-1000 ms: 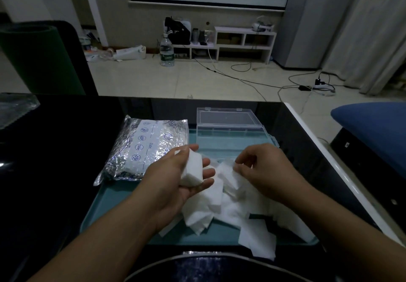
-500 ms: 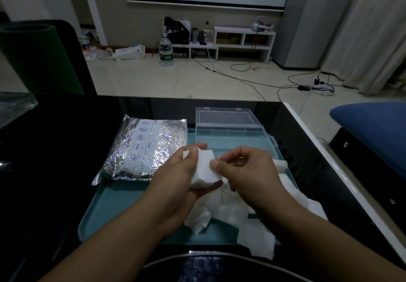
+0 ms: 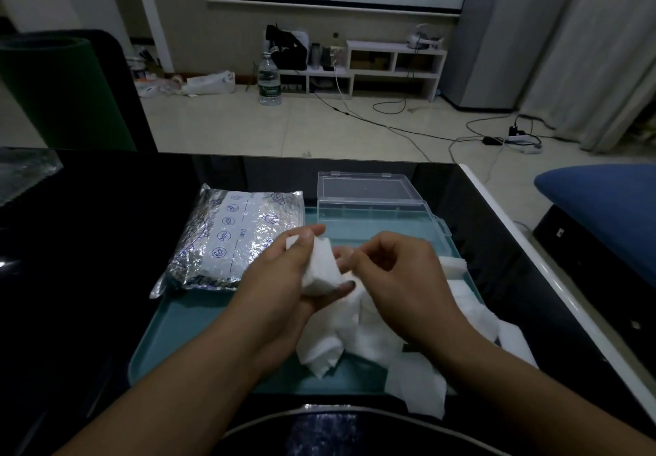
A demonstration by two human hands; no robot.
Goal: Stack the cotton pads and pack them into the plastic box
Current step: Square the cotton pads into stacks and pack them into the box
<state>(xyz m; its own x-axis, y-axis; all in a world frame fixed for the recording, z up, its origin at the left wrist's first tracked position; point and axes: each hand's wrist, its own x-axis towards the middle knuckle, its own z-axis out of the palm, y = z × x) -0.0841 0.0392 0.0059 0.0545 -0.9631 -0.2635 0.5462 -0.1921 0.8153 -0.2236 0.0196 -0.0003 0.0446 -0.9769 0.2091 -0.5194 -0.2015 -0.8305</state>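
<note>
Currently, left hand [image 3: 284, 278] grips a small stack of cotton pads [image 3: 321, 271] over the tray's [image 3: 198, 335] middle; right hand [image 3: 397, 274], fingers curled, squares it, grip unclear. Empty plastic box [image 3: 372, 203] waits at the far edge. Loose squeezing could fan the stack; pads overhanging the near-right corner may slide off.

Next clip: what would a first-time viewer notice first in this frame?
The left hand gripping a small stack of white cotton pads mid-frame, with the right hand beside it. Beneath them, loose white pads litter the teal tray. Behind sit an open clear plastic box and a silver foil packet.
</note>
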